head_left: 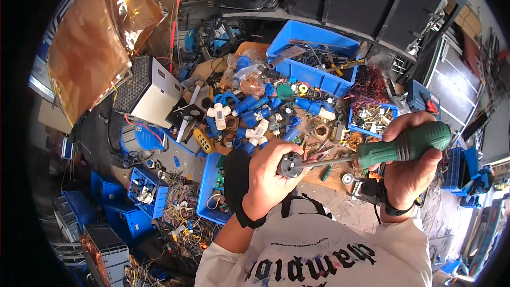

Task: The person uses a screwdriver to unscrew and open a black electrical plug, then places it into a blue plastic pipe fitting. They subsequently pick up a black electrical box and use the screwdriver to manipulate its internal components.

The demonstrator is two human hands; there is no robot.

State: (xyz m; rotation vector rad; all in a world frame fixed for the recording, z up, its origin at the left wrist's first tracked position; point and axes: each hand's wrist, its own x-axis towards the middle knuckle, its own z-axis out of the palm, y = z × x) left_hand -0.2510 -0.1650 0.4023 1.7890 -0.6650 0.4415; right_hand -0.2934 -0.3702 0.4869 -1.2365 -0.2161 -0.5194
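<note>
My left hand point(265, 175) is closed around a dark round part point(290, 165) with small holes in its face, turned to the right. Most of that part is hidden in my fingers. My right hand point(406, 183) grips the green handle of a screwdriver point(405, 144), which lies nearly level. Its metal shaft reaches left, and the tip meets the edge of the dark part; exactly where it touches I cannot tell. Under both hands spreads a bench with white pipe fittings point(218, 115) and blue plugs point(256, 117). A smaller green screwdriver point(326, 173) lies below the shaft.
A large blue bin point(313, 77) with cables stands at the back. A small blue tray point(373, 119) of metal pieces sits right of centre. Left are a yellow handheld device point(203, 141), another blue bin point(208, 191) and tangled wires point(186, 218) on the floor.
</note>
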